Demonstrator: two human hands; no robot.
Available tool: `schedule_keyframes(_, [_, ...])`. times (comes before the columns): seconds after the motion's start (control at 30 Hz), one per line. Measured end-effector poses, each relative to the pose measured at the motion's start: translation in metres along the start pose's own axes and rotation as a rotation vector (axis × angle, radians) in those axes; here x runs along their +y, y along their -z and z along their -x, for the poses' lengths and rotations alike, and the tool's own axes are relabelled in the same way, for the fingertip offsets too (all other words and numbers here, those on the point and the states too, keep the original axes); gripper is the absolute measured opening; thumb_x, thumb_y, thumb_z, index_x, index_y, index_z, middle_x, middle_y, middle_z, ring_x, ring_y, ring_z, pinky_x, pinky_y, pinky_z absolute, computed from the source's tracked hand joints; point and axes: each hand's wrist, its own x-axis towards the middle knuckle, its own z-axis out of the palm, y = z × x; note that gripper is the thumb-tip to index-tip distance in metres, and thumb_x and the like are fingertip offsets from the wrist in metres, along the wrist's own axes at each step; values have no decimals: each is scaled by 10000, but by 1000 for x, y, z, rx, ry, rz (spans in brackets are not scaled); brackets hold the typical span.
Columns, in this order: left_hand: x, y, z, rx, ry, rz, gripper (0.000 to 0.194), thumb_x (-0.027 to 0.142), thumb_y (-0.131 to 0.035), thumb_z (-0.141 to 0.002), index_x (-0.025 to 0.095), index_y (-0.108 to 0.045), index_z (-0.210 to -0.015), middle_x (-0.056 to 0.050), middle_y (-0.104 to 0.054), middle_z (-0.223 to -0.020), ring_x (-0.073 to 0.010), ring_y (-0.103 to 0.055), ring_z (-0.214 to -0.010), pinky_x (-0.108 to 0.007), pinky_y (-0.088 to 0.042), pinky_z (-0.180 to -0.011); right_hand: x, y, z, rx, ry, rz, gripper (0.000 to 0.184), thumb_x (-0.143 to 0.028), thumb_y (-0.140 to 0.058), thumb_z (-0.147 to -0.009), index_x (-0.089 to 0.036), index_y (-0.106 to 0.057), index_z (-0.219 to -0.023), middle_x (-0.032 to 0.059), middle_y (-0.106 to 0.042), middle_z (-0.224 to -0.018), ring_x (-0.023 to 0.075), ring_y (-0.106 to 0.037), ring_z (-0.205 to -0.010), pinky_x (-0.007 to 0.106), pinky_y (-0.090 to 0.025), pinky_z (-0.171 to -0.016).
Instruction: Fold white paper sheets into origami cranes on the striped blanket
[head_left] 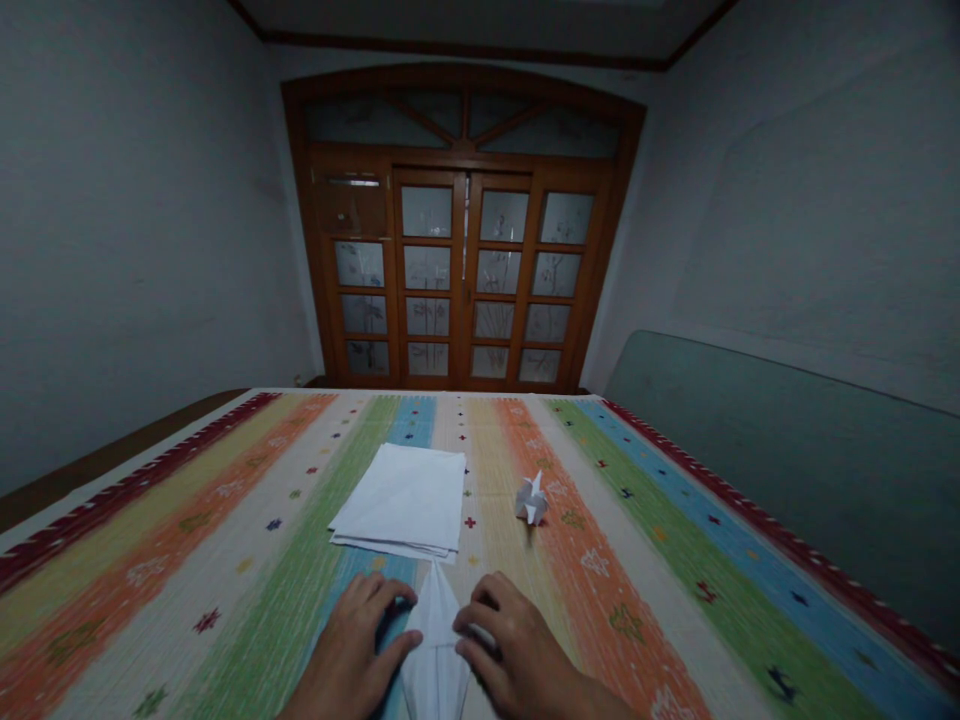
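Observation:
A white sheet of paper (pixel 436 640), folded into a long narrow diamond with creases down its middle, lies at the near edge of the view; its lower tip is cut off by the frame. Along its left side, my left hand (pixel 365 640) has curled fingers, with the thumb and index fingertip against the paper's edge. My right hand (pixel 514 640) grips the opposite edge between thumb and bent fingers. Just beyond the folded point is a stack of white square paper sheets (pixel 409 495). To the right stands a small folded paper crane (pixel 532 500).
A striped, patterned tablecloth (pixel 292 520) covers the long table. Beyond the table is a wooden double door (pixel 465 280) with glass panes. A pale greenish panel (pixel 750 430) stands along the right side, and a brown edge (pixel 112 440) runs along the left.

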Motion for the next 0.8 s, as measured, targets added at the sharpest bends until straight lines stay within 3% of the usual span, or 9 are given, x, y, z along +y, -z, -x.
schedule_keyframes(0.13, [7, 2, 1, -4, 45, -61, 186, 310, -727, -847, 226, -733, -1013, -89, -695, -1028, -325, -603, -1043, -486, -454, -972, -2, 2, -1, 2, -71, -4, 356, -129, -720, -836, -191, -651, -1179, 99, -648, -1121, 259, -613, -1040, 367, -495, -914])
schedule_keyframes(0.43, [11, 2, -1, -41, 134, -89, 144, 288, -780, -761, 213, -723, -871, -64, -668, -974, -319, -595, -1024, -451, -446, -945, -4, 1, -1, 55, -153, -61, 360, -121, -791, -779, -178, -661, -1109, 99, -621, -1132, 266, -593, -1063, 377, -471, -942])
schedule_keyframes(0.8, [6, -9, 0, -49, 50, 9, 127, 257, -754, -830, 195, -699, -733, -41, -677, -869, -266, -605, -908, -374, -444, -859, -1, -1, -7, 75, -119, -157, 135, -53, -793, -780, -161, -723, -820, 57, -653, -945, 208, -618, -905, 300, -450, -793])
